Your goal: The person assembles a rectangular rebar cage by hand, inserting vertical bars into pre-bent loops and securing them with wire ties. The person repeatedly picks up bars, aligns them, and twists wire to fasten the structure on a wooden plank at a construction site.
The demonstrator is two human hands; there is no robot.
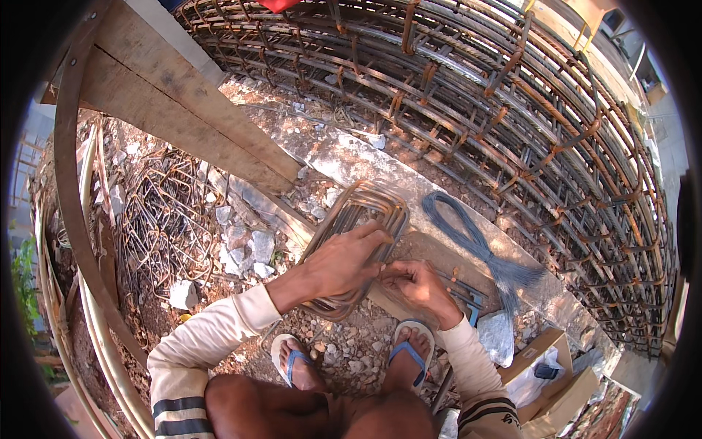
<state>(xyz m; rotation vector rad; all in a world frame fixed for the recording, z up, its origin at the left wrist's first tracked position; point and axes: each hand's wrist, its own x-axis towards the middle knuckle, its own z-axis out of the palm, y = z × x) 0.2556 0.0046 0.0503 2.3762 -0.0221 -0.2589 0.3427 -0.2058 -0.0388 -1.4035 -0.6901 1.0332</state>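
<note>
Far to your left lies a tangled heap of bent stirrups (164, 216) on the rubble. Your left hand (344, 262) lies across a bundle of rectangular rebar stirrups (362, 212), fingers curled closed over its right edge. The rusty brown bundle has rounded corners and rests tilted on the concrete ledge (351, 157) before your feet. Your right hand (417, 282) pinches its lower edge. Beyond lies a coil of grey-blue tie wire (468, 238).

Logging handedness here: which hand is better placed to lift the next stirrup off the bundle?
Probably the left hand: it lies across the bundle of rebar stirrups, while the right hand sits at its near edge.
</note>
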